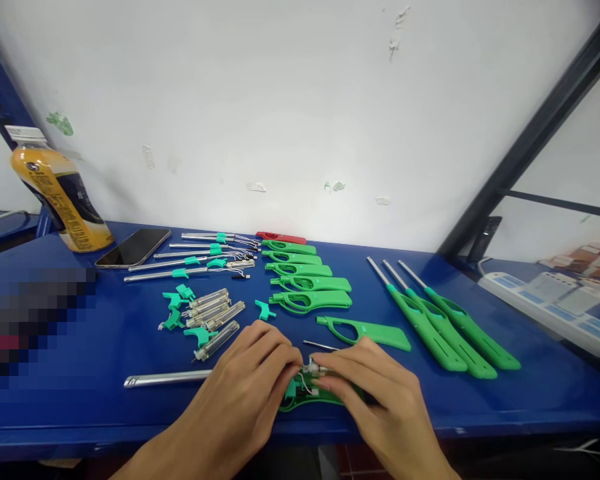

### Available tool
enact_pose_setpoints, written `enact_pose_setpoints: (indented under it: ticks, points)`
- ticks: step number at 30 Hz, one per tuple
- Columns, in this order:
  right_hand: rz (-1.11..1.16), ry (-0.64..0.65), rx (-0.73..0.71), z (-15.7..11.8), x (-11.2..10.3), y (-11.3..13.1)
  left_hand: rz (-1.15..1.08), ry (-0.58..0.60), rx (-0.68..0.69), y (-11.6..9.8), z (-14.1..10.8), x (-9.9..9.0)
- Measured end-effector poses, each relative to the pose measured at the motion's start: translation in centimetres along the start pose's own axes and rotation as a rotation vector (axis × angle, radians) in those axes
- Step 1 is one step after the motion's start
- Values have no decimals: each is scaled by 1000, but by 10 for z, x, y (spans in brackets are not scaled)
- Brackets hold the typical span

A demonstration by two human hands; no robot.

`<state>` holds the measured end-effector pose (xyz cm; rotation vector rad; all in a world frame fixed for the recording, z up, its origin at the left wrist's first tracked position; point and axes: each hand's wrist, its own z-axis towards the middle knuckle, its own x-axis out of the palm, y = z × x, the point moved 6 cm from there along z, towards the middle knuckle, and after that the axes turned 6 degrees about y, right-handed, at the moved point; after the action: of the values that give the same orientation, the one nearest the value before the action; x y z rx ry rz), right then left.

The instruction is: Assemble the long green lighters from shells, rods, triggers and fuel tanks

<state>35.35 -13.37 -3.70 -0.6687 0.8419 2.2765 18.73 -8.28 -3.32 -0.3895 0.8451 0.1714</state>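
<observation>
Near the table's front edge lies an open green lighter shell (313,402) with a teal trigger and thin wires in it. A metal tube (167,379) runs left from it, partly behind my left hand (245,387). The fingertips of that hand are pinched together at the wires, and what they hold is too small to name. My right hand (380,383) pinches a small clear fuel tank (314,367) over the shell, mostly covered by the fingers. Just behind the hands are a thin metal rod (320,345) and a green shell half (370,333).
Several green shells (310,301) and a red one (281,237) line the middle. Metal tubes (167,273), clear tanks (217,341) and teal triggers (173,319) lie left, beyond them a phone (134,247) and bottle (60,193). Three assembled lighters (433,333) lie right.
</observation>
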Motion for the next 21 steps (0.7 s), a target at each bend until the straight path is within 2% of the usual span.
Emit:
enact_pose_setpoints:
  ticks: [5,9,17,21]
  points:
    - [-40,11,53,-1,-1,-2,9,0,4,0,-1,-1]
    - [-124,41,97,-3,0,-5,43,8,-41,0,-4,-4]
    - [-127,74,103,-7,2,-7,205,-3,-101,6,-34,-21]
    - [-95,83,120,-8,3,-8,203,3,-75,4,-37,-22]
